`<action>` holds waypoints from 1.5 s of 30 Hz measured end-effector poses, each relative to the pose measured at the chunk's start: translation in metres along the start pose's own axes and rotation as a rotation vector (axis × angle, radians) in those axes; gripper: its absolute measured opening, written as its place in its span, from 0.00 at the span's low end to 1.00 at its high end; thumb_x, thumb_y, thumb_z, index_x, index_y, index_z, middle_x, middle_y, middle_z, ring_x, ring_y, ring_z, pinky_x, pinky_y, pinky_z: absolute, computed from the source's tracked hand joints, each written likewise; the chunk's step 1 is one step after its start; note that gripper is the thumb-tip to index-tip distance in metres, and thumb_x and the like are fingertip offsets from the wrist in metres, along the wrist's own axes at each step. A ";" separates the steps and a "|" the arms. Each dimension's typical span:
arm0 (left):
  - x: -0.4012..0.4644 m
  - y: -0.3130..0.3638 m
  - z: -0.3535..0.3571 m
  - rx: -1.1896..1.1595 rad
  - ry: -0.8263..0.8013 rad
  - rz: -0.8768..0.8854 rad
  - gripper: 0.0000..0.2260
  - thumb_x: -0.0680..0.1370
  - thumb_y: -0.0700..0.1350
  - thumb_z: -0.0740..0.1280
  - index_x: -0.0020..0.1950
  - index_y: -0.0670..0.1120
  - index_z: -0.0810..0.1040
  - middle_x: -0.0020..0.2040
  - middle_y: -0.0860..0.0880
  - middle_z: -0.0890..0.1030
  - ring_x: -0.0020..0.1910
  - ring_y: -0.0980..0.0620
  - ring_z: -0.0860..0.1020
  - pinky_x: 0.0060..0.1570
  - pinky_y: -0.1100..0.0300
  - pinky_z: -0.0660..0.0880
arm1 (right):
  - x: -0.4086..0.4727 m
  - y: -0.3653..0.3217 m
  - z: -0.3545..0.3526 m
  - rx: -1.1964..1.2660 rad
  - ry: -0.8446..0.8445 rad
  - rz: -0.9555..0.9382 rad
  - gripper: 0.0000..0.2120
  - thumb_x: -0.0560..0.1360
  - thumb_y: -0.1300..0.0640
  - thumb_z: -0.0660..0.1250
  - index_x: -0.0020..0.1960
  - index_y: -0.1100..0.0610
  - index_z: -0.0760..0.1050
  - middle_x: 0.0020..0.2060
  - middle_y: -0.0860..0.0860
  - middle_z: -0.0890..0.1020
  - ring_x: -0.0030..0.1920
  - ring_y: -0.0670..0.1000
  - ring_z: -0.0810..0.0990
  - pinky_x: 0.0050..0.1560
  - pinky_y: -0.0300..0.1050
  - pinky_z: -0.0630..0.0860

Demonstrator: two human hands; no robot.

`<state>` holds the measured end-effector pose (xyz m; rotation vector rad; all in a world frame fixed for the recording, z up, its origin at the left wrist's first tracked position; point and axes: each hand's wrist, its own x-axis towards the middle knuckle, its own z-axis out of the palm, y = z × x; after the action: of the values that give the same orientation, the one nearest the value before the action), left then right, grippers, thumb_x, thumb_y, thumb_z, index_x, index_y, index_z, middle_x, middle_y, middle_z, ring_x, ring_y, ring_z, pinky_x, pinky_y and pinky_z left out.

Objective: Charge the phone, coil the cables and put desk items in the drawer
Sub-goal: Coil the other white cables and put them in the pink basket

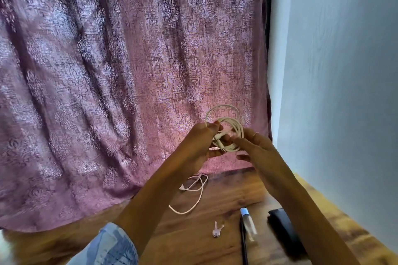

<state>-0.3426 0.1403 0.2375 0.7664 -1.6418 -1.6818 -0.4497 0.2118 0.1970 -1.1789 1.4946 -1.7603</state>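
Lying nearest on the brown wooden desk [226, 204] are a thin black pen [243, 247], a small clear bottle with a pale blue cap [248, 225], a dark flat rectangular object [285, 234] and a pair of small pale keys [216, 230], with a loose white cable [195, 194] sprawled just beyond them. Above the desk, the left hand [199, 146] grips a white charging cable wound into a coil [228, 131], while the right hand [256, 148] pinches the same coil from the other side with curled fingers. Behind hangs a mauve patterned curtain [129, 71] beside a pale blue wall [336, 71].
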 end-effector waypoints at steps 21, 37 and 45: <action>0.004 0.004 -0.021 -0.004 0.104 0.036 0.09 0.83 0.43 0.55 0.47 0.43 0.72 0.31 0.50 0.84 0.29 0.55 0.82 0.35 0.59 0.77 | -0.003 0.029 0.004 -0.886 0.327 -1.023 0.08 0.71 0.61 0.71 0.50 0.61 0.82 0.50 0.59 0.81 0.51 0.58 0.78 0.48 0.46 0.76; -0.004 -0.002 -0.036 -0.087 0.273 0.006 0.09 0.83 0.42 0.56 0.48 0.41 0.73 0.26 0.52 0.82 0.24 0.57 0.80 0.29 0.62 0.77 | -0.029 0.048 0.006 -0.591 0.224 -0.905 0.09 0.74 0.58 0.67 0.47 0.62 0.82 0.41 0.45 0.81 0.48 0.36 0.75 0.48 0.20 0.70; -0.029 -0.015 -0.054 -0.074 0.324 -0.066 0.08 0.82 0.42 0.59 0.47 0.41 0.74 0.30 0.48 0.83 0.27 0.52 0.81 0.36 0.56 0.79 | -0.050 0.059 0.021 -0.551 0.014 -0.844 0.09 0.74 0.63 0.66 0.52 0.57 0.80 0.45 0.48 0.82 0.44 0.40 0.78 0.44 0.33 0.75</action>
<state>-0.2835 0.1301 0.2194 1.0071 -1.3363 -1.5584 -0.4155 0.2289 0.1264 -2.3430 1.6778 -1.8700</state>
